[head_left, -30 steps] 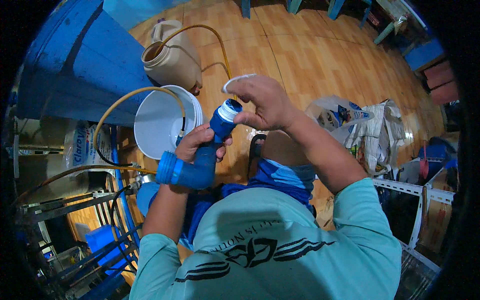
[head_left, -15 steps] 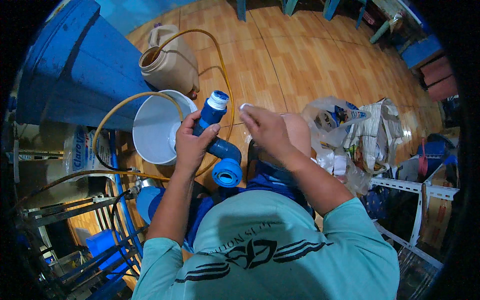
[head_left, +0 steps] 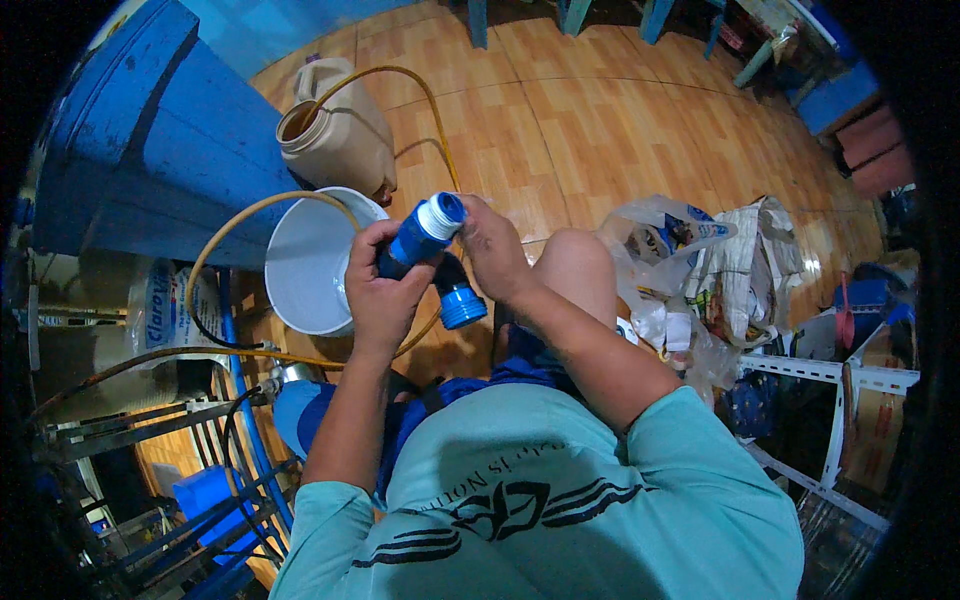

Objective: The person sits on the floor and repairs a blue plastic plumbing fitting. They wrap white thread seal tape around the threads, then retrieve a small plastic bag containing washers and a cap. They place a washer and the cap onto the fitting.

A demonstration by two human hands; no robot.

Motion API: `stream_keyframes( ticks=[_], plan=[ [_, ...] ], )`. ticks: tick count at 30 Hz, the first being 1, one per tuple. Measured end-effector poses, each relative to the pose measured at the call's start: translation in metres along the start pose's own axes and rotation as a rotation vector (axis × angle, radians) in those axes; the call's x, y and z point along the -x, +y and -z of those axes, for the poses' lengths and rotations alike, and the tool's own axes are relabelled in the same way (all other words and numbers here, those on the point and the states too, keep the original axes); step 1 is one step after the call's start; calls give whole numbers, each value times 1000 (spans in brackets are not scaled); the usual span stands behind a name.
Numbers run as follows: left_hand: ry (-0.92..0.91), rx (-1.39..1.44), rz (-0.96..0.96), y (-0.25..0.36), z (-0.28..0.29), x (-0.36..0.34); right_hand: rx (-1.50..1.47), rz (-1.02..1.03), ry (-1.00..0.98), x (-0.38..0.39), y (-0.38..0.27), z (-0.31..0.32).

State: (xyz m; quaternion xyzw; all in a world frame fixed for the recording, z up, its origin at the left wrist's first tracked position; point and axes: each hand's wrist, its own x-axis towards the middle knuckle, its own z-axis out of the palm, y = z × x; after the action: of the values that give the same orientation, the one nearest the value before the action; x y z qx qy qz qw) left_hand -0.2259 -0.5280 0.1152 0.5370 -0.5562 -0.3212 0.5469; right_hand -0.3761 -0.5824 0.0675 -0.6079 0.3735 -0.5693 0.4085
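Note:
My left hand (head_left: 388, 298) is closed around a blue pipe assembly (head_left: 405, 252) with an elbow. Its upper end is tilted toward my right and has white-wrapped threads (head_left: 438, 215); a blue ribbed fitting (head_left: 462, 305) ends the elbow below. My right hand (head_left: 488, 242) has its fingers curled just behind the white threaded end, at or very near it; what they hold is hidden. A white bucket (head_left: 310, 285) stands behind my left hand, with a yellowish hose (head_left: 245, 210) running into it.
A large blue container (head_left: 150, 130) stands upper left, beside a beige jug (head_left: 355, 140) with a hose. Plastic bags (head_left: 650, 245) and a sack (head_left: 740, 270) lie right. Metal racks (head_left: 830, 425) flank me on both sides. Wood-patterned floor (head_left: 620, 120) stretches ahead, with blue furniture legs (head_left: 575, 15) beyond.
The pipe has turned in my left hand, its threaded end tilting rightward and the elbow swinging away from me. My right hand, earlier raised with something white, has moved in against the threaded end.

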Motion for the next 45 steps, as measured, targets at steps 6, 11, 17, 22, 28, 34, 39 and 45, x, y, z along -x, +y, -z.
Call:
stream_keyframes(
  ticks=[6,11,17,22,28,34,39,45],
  plan=[
    [-95,37,-67,-19,12,-5,-234,-305,-89,-58,-37,15],
    [-153,32,-92,-18,8,-9,-428,-546,-225,-49,-46,2],
    [-450,574,394,-25,11,-23,-523,-479,-502,-8,-8,30],
    [-710,667,611,-45,-6,4,-802,-418,-174,9,-29,52],
    [-1087,424,559,-50,-17,-28,-129,-338,90,57,-39,108],
    [-1011,315,597,-8,-60,-29,-303,-454,44,101,-17,104],
    [-1275,172,565,8,-94,-31,106,-274,87,105,-24,119],
    [-1187,327,477,20,-101,-20,229,-175,244,92,-5,144]
  ],
)
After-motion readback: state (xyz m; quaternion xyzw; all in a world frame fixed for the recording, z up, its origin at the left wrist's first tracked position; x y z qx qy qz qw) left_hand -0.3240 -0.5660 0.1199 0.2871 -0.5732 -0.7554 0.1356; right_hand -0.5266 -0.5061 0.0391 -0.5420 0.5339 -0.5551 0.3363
